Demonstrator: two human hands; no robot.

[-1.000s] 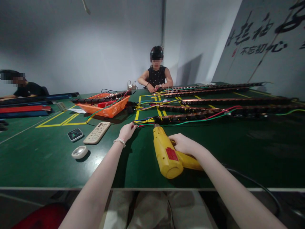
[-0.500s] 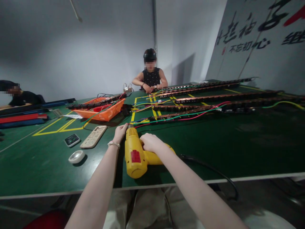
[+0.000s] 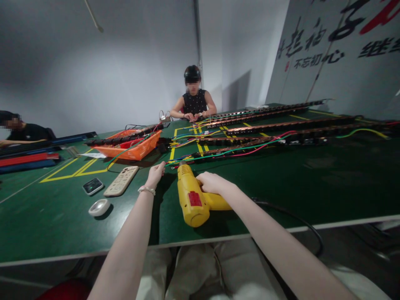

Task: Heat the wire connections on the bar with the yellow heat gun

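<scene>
My right hand [image 3: 215, 182] is wrapped round the handle of a yellow heat gun [image 3: 186, 186], whose metal nozzle [image 3: 182, 163] points away from me toward the wires. To its left, my left hand [image 3: 155, 175] is closed in a pinch at the end of a green wire [image 3: 215, 156]. Whether other wires are also between those fingers I cannot tell. A small red-ended ring terminal lies just beside the fingertips. The wires run right, along a dark strip with copper-coloured lines [image 3: 237, 149].
An orange basket [image 3: 142, 151] holding dark strips stands behind my left hand. A patterned phone case [image 3: 121, 181], a small screen device [image 3: 93, 186] and a white round object [image 3: 99, 207] lie at left. A co-worker [image 3: 195, 102] sits opposite, another at far left.
The heat gun has moved right, away from my left hand, with its nozzle now apart from the fingertips. My left hand keeps its pinch. The view has shifted slightly.
</scene>
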